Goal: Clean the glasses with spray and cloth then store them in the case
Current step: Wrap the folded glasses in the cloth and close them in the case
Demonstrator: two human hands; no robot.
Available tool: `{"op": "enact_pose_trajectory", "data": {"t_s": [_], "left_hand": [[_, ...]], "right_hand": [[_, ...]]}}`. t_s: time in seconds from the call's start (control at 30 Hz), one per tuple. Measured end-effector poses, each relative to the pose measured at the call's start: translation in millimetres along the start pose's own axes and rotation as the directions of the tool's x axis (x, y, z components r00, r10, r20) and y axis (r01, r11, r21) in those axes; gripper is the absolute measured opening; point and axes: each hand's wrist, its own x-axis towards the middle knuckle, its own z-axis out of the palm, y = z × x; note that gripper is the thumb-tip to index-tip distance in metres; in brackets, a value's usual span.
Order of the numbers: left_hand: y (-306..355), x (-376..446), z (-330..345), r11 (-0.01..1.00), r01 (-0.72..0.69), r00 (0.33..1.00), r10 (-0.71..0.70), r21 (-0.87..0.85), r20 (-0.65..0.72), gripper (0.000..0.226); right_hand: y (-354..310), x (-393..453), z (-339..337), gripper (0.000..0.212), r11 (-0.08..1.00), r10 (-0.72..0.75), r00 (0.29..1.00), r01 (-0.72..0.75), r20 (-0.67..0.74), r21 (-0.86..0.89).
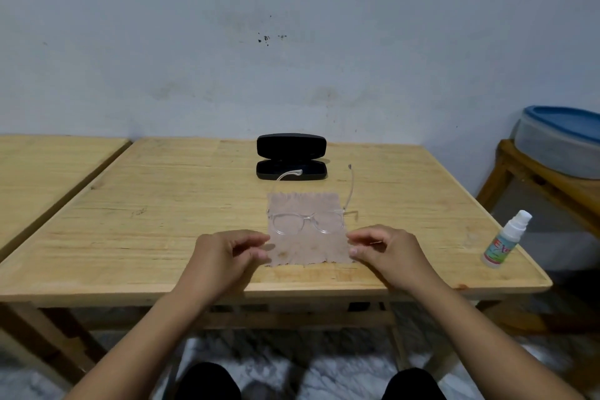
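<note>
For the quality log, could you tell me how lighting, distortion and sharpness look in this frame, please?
Head view: soft, even light with faint shadows; wide-angle bending tilts the spray bottle and curves the table edges; the clear glasses barely stand out against the cloth; the image is mildly soft overall.

Two hands, left [227, 256] and right [386, 253], over the near edge of the table [130, 221]; on it one pair of glasses [308, 221], one cloth [308, 247], one open case [291, 156], one spray bottle [505, 242] by its right edge
</note>
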Motion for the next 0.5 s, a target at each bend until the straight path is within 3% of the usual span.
{"op": "enact_pose_trajectory", "data": {"t_s": [0.1,0.2,0.4,0.5], "left_hand": [[-2.8,-2.4,2.1,0.987,-0.128,0.989,0.119,0.099,0.092,0.03],[0.1,-0.9,6.7,0.972,-0.182,0.982,0.171,0.147,0.082,0.025],[5.5,2.4,13.5,0.957,-0.197,0.98,0.196,0.214,0.029,0.008],[7.9,7.2,15.0,0.959,-0.166,0.983,0.178,0.231,-0.035,0.009]], "right_hand": [[1.4,-1.6,-6.2,0.032,0.991,-0.059,0.993,0.07,0.101,-0.113],[-2.3,0.8,-6.2,0.03,0.977,-0.07,0.987,0.098,0.147,-0.19],[-8.0,5.3,2.8,0.012,0.97,-0.077,0.994,0.094,0.084,-0.223],[-12.3,10.6,4.8,0.012,0.981,-0.059,0.998,0.055,-0.013,-0.187]]}}
